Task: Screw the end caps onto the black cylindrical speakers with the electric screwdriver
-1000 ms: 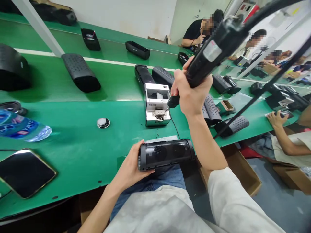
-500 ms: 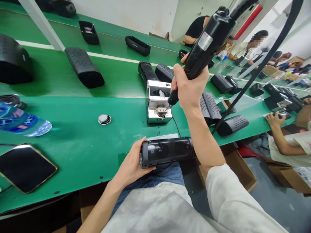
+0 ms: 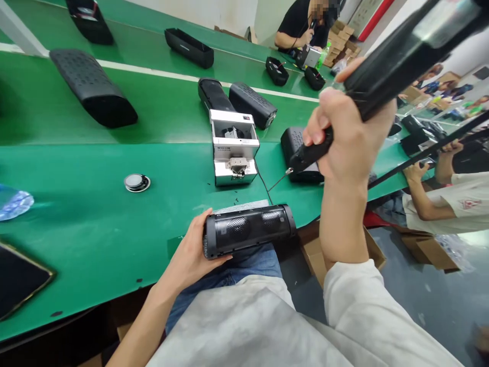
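My left hand (image 3: 194, 244) grips the left end of a black speaker housing (image 3: 250, 229), which lies lengthwise at the table's front edge above my lap. Two round mesh areas show on its upper face. My right hand (image 3: 349, 127) is wrapped round a black electric screwdriver (image 3: 397, 61), raised to the right of the housing. Its thin bit points down and left over the table. A silver screw feeder (image 3: 235, 148) stands behind the housing, with small dark screws scattered on the table in front of it. Whether the bit carries a screw cannot be made out.
On the green table (image 3: 87, 219) lie a round metal part (image 3: 136, 182), a phone (image 3: 21, 278) and a bottle (image 3: 15, 202). Black housings (image 3: 93, 86) stand farther back. Co-workers sit behind and at the right. Cardboard boxes (image 3: 315, 257) stand on the floor.
My right hand has moved the screwdriver away from the screw feeder, to the right and nearer the camera. My left hand still holds the housing. The view has shifted to the right.
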A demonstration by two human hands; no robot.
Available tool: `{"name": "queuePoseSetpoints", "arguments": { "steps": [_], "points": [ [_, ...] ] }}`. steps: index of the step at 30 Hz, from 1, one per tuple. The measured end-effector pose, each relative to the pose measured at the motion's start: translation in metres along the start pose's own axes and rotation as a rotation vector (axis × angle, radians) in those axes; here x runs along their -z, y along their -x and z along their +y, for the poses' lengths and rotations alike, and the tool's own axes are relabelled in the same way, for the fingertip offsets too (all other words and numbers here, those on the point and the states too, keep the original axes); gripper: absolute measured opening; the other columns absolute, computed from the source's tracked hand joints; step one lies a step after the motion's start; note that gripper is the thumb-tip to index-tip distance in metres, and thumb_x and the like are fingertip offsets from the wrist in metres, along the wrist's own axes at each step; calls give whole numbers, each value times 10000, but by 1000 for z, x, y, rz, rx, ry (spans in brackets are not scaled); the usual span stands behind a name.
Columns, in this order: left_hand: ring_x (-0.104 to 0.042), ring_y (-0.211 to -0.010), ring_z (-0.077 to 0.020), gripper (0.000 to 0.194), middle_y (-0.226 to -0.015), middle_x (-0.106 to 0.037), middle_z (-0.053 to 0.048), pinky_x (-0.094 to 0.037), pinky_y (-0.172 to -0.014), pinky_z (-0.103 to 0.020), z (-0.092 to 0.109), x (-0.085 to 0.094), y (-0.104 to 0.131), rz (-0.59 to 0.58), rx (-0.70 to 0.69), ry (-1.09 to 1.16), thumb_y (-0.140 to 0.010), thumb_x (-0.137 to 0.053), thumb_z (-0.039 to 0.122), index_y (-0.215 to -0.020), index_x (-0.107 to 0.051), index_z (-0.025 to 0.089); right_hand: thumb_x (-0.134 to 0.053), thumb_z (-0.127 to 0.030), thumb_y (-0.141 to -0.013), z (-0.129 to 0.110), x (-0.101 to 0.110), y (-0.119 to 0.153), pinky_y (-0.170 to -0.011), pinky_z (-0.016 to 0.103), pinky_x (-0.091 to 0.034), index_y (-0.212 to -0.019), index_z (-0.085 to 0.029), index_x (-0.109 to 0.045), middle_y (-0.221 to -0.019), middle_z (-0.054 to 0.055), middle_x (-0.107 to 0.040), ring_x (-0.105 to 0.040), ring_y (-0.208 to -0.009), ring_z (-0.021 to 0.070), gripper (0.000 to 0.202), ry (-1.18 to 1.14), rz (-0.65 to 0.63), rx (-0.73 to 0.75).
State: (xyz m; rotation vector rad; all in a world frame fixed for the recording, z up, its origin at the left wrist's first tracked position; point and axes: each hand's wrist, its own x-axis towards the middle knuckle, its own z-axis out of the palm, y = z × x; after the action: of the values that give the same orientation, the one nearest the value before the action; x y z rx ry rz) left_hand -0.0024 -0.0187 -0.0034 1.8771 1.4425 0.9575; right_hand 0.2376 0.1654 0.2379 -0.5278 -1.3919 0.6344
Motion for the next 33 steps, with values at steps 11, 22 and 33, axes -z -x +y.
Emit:
{"name": "queuePoseSetpoints", "arguments": {
  "steps": [11, 22, 33],
  "points": [
    [-619, -1496, -448, 1139, -1645, -527, -177, -560, -1217, -655, 0, 0, -1, 16, -3, -15, -866, -926, 455, -1752, -218, 346, -776, -194, -708, -25, 27, -8, -356, 319, -311, -814, -331, -745, -544, -93, -421, -396, -383, 108, 176, -94, 168, 36],
    [-604, -1498, -419, 1034, -1642, -528, -166, -533, -1249, -636, 3, 4, 2, -4, -51, 40, -909, -902, 402, -1720, -265, 328, -868, -317, -682, 3, 49, -31, -344, 245, -326, -839, -320, -645, -529, -142, -468, -443, -364, 74, 273, 15, -307, -346],
    [-574, -1520, -433, 1026, -1644, -504, -179, -545, -1241, -652, 3, 5, 4, 16, -155, 23, -923, -868, 324, -1741, -248, 333, -877, -339, -697, 1, 35, -34, -384, 276, -380, -856, -317, -640, -589, -118, -488, -474, -414, 61, 286, 35, -455, -453]
  ]
}}
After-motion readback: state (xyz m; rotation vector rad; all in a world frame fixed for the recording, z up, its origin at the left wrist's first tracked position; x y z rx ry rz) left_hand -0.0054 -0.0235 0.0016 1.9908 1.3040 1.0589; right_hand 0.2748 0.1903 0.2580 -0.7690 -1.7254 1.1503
